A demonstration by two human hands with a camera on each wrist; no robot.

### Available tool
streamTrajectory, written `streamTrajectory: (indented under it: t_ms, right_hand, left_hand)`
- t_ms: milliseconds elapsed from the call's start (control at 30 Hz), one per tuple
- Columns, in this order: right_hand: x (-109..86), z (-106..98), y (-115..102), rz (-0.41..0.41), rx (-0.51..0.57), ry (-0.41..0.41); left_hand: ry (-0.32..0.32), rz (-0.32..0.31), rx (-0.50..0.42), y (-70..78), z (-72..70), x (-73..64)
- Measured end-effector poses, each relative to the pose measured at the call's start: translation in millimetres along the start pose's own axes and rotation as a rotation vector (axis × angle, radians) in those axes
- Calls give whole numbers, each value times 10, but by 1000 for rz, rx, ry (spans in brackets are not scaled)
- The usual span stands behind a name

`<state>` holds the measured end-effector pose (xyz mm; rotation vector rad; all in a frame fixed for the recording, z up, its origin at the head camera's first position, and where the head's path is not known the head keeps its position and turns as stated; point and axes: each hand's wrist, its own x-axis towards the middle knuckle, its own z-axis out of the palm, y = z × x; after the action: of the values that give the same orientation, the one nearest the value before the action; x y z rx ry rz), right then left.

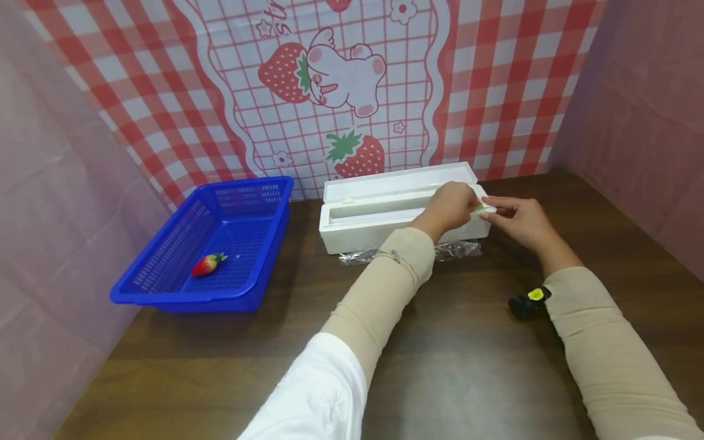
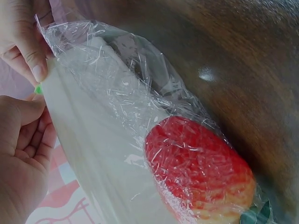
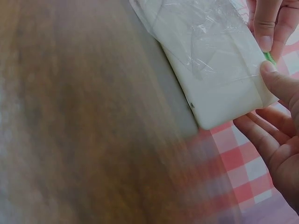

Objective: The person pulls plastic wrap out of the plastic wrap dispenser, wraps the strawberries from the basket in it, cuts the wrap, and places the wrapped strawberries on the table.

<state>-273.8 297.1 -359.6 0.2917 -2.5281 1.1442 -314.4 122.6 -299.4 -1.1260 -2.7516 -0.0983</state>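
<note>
My left hand [image 1: 448,205] and my right hand [image 1: 519,220] meet at the right end of the white cling-film dispenser [image 1: 385,217], which lies along the far edge of the tabletop [image 1: 467,366], just right of its middle, with its lid tipped open toward the checked backdrop. My left fingers are curled over the top of the box at that end. My right thumb and forefinger pinch a small green slider [image 1: 484,208] on the box's top edge, the other fingers loosely spread beside the end wall. Clear film [image 1: 456,249] hangs down the front of the box and crumples on the wood; in the left wrist view a red strawberry [image 2: 198,170] lies under that film. Near the left edge stands a blue basket [image 1: 165,293], another strawberry [image 1: 208,264] inside it.
</note>
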Motion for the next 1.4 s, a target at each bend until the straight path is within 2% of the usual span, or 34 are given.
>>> streamTrajectory:
  t_ms: [267, 500, 667, 1033, 1400]
  right_hand:
    - [23, 2, -13, 27, -20, -12]
    - [20, -33, -4, 65, -34, -20]
    - [8, -37, -3, 80, -56, -22]
    - [-5, -25, -16, 105, -54, -44]
    - [-6, -33, -47, 127, -42, -70]
  left_hand:
    - [6, 3, -12, -87, -15, -47]
    - [31, 29, -28, -175, -19, -112]
    - [20, 32, -43, -190, -28, -141]
    - [-3, 13, -20, -236, -55, -226]
    - [25, 39, 10, -288, -57, -299]
